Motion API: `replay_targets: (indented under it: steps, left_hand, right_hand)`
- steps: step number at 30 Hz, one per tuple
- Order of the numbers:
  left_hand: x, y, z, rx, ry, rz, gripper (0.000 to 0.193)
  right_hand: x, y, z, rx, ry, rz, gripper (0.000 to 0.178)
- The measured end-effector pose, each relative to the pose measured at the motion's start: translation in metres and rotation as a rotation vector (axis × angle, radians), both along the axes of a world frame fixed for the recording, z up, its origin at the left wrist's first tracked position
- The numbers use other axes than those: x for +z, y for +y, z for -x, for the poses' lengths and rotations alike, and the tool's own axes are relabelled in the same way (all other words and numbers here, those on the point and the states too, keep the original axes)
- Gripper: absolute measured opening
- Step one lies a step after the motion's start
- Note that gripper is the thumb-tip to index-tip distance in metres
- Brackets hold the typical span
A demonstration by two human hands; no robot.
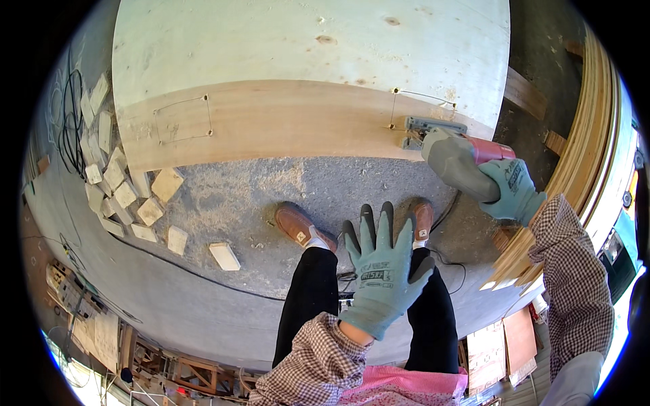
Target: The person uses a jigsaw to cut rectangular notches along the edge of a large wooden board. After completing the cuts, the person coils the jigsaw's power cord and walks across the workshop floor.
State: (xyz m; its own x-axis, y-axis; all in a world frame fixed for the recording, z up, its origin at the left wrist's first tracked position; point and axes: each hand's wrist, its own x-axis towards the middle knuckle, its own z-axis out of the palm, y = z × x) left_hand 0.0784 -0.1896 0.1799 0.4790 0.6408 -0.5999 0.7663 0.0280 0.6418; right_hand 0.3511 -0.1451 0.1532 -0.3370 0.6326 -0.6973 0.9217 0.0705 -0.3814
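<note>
My right hand, in a light blue glove with grey palm and fingers, grips the rear of a red and grey power tool that looks like a jigsaw. Its metal base plate lies on the near right part of a large plywood sheet, beside a drawn rectangle with small holes at its corners. A second such rectangle is marked at the left. My left hand, gloved alike, is open with spread fingers above the floor, between my legs, holding nothing.
Cut wooden blocks lie heaped left of the sheet, with one stray block nearer me. A black cable crosses the dusty concrete floor. Stacked boards stand at the right. My brown shoes are near the sheet's edge.
</note>
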Motion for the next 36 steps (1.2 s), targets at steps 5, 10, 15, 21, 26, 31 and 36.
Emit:
replay_targets:
  steps: [5,10,15,21,26,31,36]
  left_hand:
    - [0.003,0.002,-0.005,0.002,-0.006,-0.01,0.069]
    - [-0.002,0.003,-0.006,0.001,0.032,-0.023,0.069]
    - [0.001,0.001,-0.006,0.011,0.018,0.004,0.068]
    - [0.004,0.006,-0.001,0.02,-0.012,0.021,0.067]
    - [0.006,0.013,0.002,0.005,-0.035,0.028,0.066]
    - [0.003,0.014,0.005,0.014,-0.043,0.014,0.066]
    - [0.002,0.017,0.006,0.031,-0.052,0.011,0.066]
  right_hand:
    - [0.0,-0.002,0.001,0.029,-0.008,-0.076,0.037]
    - [-0.002,-0.007,-0.011,0.049,-0.034,-0.081,0.039]
    - [0.0,0.001,-0.012,0.05,-0.032,-0.035,0.038]
    - [-0.001,0.007,0.0,0.077,0.011,-0.055,0.037]
    - [0.002,0.01,0.006,0.068,-0.017,-0.016,0.037]
    - [0.0,0.01,0.015,0.042,0.004,-0.053,0.039]
    - [-0.001,0.012,0.016,0.053,-0.001,0.008,0.038]
